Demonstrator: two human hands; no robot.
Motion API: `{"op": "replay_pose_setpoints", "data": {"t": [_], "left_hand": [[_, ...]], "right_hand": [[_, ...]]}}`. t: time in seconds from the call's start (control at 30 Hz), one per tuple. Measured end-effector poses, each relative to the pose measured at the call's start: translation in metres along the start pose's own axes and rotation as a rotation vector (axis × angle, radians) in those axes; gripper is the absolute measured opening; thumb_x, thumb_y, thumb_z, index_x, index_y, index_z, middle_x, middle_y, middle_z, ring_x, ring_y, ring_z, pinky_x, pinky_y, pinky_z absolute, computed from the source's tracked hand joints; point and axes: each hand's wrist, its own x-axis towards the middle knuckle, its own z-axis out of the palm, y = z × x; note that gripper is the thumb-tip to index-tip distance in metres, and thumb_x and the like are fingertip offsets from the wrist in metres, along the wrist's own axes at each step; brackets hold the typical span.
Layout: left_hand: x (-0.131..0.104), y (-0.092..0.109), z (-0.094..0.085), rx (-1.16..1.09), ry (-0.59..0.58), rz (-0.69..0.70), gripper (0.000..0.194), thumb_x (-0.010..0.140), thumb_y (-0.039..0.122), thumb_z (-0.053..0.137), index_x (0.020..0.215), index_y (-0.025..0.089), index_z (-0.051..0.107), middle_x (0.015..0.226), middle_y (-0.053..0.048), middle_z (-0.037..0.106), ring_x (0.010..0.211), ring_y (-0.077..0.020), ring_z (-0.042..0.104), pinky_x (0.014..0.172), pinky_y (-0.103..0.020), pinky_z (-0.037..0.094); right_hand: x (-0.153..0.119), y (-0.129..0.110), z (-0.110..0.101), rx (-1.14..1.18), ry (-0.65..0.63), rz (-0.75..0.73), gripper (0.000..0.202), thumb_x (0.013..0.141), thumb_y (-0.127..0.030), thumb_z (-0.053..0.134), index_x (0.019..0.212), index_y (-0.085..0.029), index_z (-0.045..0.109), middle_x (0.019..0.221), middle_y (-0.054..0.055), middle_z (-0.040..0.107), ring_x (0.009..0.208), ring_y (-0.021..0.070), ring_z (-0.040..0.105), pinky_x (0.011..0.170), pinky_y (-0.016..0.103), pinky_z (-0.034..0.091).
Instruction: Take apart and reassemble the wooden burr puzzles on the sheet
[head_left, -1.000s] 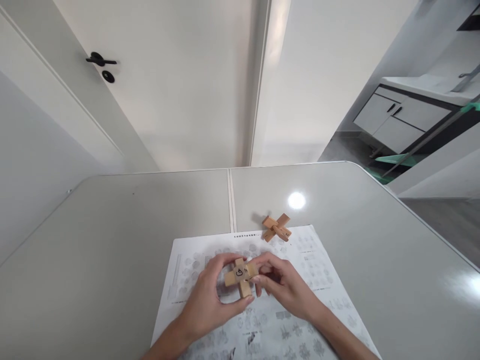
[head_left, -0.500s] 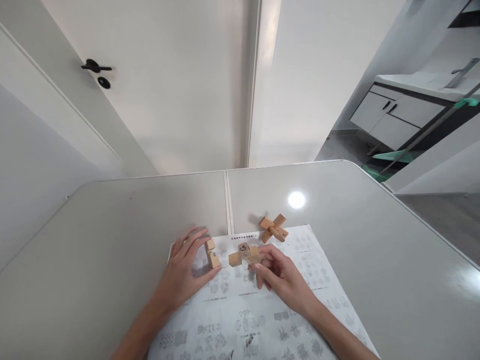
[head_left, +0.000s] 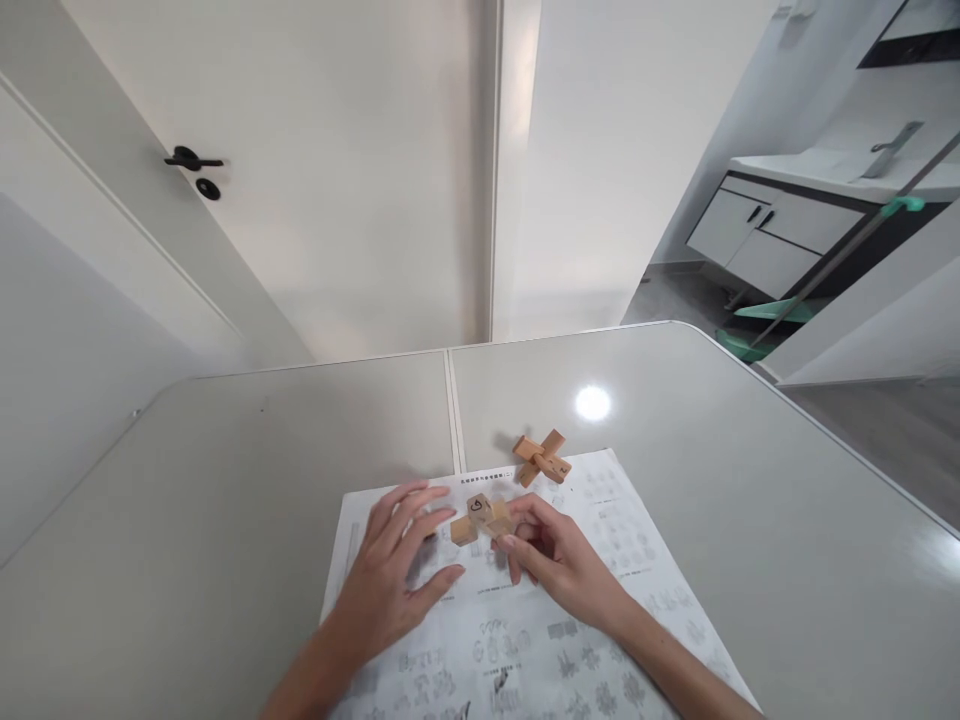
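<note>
My right hand pinches a small wooden interlocking puzzle made of light blocks, the top one marked with a dark letter like a G. It is held over the printed sheet. Close by on the left, my left hand has its fingers spread and curved, fingertips near the puzzle's left block but apart from it. Beneath those fingers only a sliver of a wooden piece shows; the rest is hidden. Beyond my right hand, a cross-shaped wooden puzzle rests at the sheet's far edge.
The sheet lies on a grey table with a seam running away from me. A white door with a black handle stands past the table. Back right are a sink cabinet and a pole with green parts.
My left hand has shifted right and now covers most of the notched wooden piece that was visible between thumb and fingers. The right hand keeps its hold. The view has shifted slightly.
</note>
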Motion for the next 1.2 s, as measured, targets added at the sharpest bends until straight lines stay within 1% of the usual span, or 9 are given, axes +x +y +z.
{"op": "replay_pose_setpoints", "data": {"t": [0.13,0.23,0.4,0.6,0.7,0.87,1.03,1.1,1.2], "left_hand": [[0.0,0.013,0.008,-0.128,0.03,-0.005,0.019,0.097,0.019,0.062,0.115,0.026,0.066,0.129,-0.007,0.07,0.132,-0.0299,0.055,0.11,-0.046,0.046],[0.001,0.017,0.01,-0.174,0.053,-0.023,0.013,0.098,0.016,0.059,0.105,0.025,0.066,0.121,-0.007,0.071,0.126,-0.0281,0.058,0.107,-0.044,0.049],[0.003,0.019,0.009,-0.152,0.117,0.028,0.013,0.098,0.013,0.059,0.103,0.023,0.065,0.117,-0.008,0.07,0.121,-0.0257,0.058,0.104,-0.042,0.05],[0.004,0.019,0.006,-0.112,0.128,0.059,0.016,0.097,0.01,0.059,0.105,0.023,0.066,0.118,-0.008,0.07,0.12,-0.0253,0.058,0.104,-0.043,0.05],[0.004,0.02,0.006,-0.089,0.158,0.067,0.016,0.097,0.01,0.06,0.104,0.024,0.065,0.117,-0.007,0.072,0.119,-0.0253,0.06,0.102,-0.042,0.051],[0.004,0.024,0.008,-0.011,0.197,0.075,0.02,0.096,0.01,0.062,0.109,0.025,0.065,0.114,-0.005,0.074,0.118,-0.0256,0.062,0.101,-0.043,0.05],[0.007,0.032,0.011,0.057,0.25,0.069,0.02,0.095,0.01,0.063,0.109,0.025,0.064,0.108,-0.004,0.076,0.117,-0.0262,0.064,0.101,-0.044,0.049],[0.008,0.035,0.012,0.078,0.267,0.062,0.021,0.095,0.01,0.063,0.11,0.024,0.063,0.109,-0.005,0.076,0.118,-0.0262,0.064,0.102,-0.044,0.049],[0.008,0.037,0.011,0.114,0.277,0.066,0.019,0.095,0.01,0.063,0.109,0.024,0.062,0.108,-0.005,0.076,0.118,-0.0262,0.065,0.1,-0.044,0.049]], "right_hand": [[-0.003,-0.001,0.003,-0.024,-0.031,-0.006,0.035,0.1,-0.055,0.064,0.108,-0.021,0.061,0.065,-0.001,0.067,0.059,0.0147,0.054,0.055,0.027,0.036],[-0.003,-0.002,0.004,-0.018,-0.047,-0.008,0.036,0.099,-0.055,0.065,0.108,-0.02,0.062,0.063,-0.002,0.066,0.057,0.0143,0.052,0.054,0.026,0.036],[-0.004,-0.007,0.002,0.053,-0.112,-0.018,0.034,0.1,-0.053,0.064,0.109,-0.02,0.063,0.071,-0.001,0.065,0.061,0.0138,0.058,0.056,0.026,0.038],[-0.004,-0.009,0.001,0.133,-0.217,-0.009,0.031,0.101,-0.05,0.063,0.109,-0.02,0.062,0.084,0.001,0.066,0.06,0.0115,0.058,0.056,0.026,0.038],[-0.005,-0.008,0.004,0.085,-0.175,-0.033,0.029,0.104,-0.047,0.06,0.114,-0.02,0.064,0.083,0.001,0.067,0.059,0.0112,0.056,0.056,0.026,0.039],[-0.007,-0.005,0.008,-0.111,-0.06,-0.103,0.022,0.104,-0.039,0.056,0.112,-0.02,0.065,0.066,-0.002,0.061,0.057,0.0136,0.054,0.052,0.025,0.036],[-0.013,0.002,0.015,-0.347,0.118,-0.276,0.018,0.102,-0.031,0.056,0.117,-0.022,0.062,0.074,-0.001,0.062,0.063,0.0161,0.057,0.057,0.026,0.043],[-0.016,0.002,0.02,-0.412,0.121,-0.355,0.017,0.102,-0.028,0.056,0.117,-0.023,0.061,0.079,0.0,0.066,0.063,0.0157,0.059,0.061,0.027,0.046],[-0.02,-0.002,0.025,-0.455,0.079,-0.447,0.016,0.102,-0.024,0.054,0.117,-0.024,0.059,0.086,0.001,0.07,0.062,0.0143,0.061,0.063,0.027,0.048]]}}
